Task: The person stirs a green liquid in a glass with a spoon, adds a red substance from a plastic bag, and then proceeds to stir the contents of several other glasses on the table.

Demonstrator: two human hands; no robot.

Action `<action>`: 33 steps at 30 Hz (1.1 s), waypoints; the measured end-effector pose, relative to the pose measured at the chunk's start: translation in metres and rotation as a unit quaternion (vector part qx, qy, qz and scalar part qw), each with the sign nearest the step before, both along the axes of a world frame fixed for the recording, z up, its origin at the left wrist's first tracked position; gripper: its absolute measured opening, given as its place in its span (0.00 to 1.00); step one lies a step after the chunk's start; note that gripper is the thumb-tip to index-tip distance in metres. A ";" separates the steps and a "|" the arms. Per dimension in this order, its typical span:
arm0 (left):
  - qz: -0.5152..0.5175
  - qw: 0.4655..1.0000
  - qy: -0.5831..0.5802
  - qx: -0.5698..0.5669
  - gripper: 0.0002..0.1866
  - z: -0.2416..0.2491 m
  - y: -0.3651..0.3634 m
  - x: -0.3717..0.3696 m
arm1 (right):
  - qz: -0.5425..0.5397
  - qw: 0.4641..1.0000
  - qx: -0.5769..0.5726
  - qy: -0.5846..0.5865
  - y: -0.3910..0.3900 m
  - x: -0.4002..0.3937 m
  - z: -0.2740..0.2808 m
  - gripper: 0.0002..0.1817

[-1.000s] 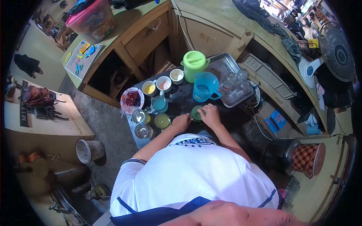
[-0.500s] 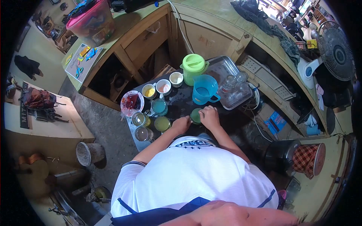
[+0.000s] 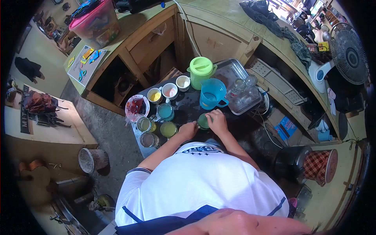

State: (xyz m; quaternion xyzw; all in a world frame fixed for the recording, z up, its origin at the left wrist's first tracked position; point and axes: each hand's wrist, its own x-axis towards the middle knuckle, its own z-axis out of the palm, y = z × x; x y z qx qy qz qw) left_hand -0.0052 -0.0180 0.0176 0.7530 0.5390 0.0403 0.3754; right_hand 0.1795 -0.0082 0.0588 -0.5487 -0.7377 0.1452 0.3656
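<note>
A glass mug of green liquid [image 3: 202,122] stands on the dark table in front of me. My left hand [image 3: 188,130] is closed at its left side, where the handle would be. Over its right rim my right hand [image 3: 217,120] is bent with fingers pinched together; whatever they hold is hidden. Just behind is a blue measuring jug [image 3: 212,95], beside a lime-green lidded pitcher [image 3: 201,73]. To the left are a mug of yellow-green liquid [image 3: 169,129], a mug of blue liquid [image 3: 165,112] and two more glass mugs [image 3: 146,124].
Three white cups [image 3: 170,90] and a plate with something dark red [image 3: 137,107] line the table's far left. A metal tray [image 3: 231,66] with several glasses [image 3: 244,90] lies at right. Wooden counters [image 3: 156,33] surround the far side; a bucket [image 3: 93,159] stands on the floor.
My right hand has shifted very slightly left over the rim of the green mug. My left hand and the other vessels look unmoved.
</note>
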 end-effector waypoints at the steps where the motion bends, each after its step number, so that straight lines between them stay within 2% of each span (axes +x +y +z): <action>1: 0.003 1.000 -0.007 -0.001 0.13 0.001 0.000 0.000 | 0.001 1.000 0.000 0.000 0.001 0.001 0.000 0.05; 3: -0.001 1.000 -0.004 0.001 0.13 -0.002 0.000 0.000 | 0.024 0.994 -0.080 -0.076 0.000 0.004 0.000 0.05; 6: -0.004 1.000 -0.007 0.004 0.13 -0.005 0.001 -0.001 | -0.001 1.000 -0.015 -0.013 0.000 0.000 0.002 0.05; 9: -0.006 1.000 -0.012 0.004 0.13 -0.007 0.000 -0.001 | 0.020 0.996 -0.077 -0.047 0.001 0.003 0.000 0.07; 12: -0.006 1.000 -0.015 0.005 0.13 -0.005 0.001 -0.001 | -0.007 0.999 -0.030 -0.043 -0.002 0.001 0.005 0.07; 16: -0.006 1.000 -0.012 0.008 0.13 -0.008 0.000 -0.001 | 0.023 0.997 -0.074 -0.019 0.000 0.003 -0.001 0.07; 19: 0.003 1.000 -0.024 0.001 0.12 -0.011 0.001 -0.001 | -0.003 0.997 -0.054 -0.064 -0.001 0.001 -0.002 0.07; 22: -0.005 1.000 -0.009 0.006 0.12 -0.006 0.001 -0.001 | 0.013 0.999 -0.051 -0.002 0.000 0.002 -0.004 0.07; 24: -0.003 1.000 -0.012 0.009 0.13 -0.006 0.001 -0.001 | -0.001 0.991 -0.080 -0.105 -0.002 0.002 0.001 0.06; 25: -0.002 1.000 -0.015 0.011 0.13 -0.007 -0.001 -0.001 | -0.001 0.991 -0.080 -0.104 -0.002 0.002 0.000 0.06; 27: -0.003 1.000 -0.017 0.012 0.13 -0.009 -0.001 -0.001 | -0.004 0.999 -0.048 -0.009 0.000 0.001 0.001 0.06; 31: -0.009 1.000 -0.018 0.018 0.13 -0.009 0.000 -0.002 | -0.011 0.993 -0.075 -0.088 -0.003 0.000 0.004 0.06; 33: -0.006 1.000 -0.014 0.012 0.13 -0.005 -0.001 -0.001 | -0.011 1.000 -0.027 0.010 -0.001 0.000 0.000 0.06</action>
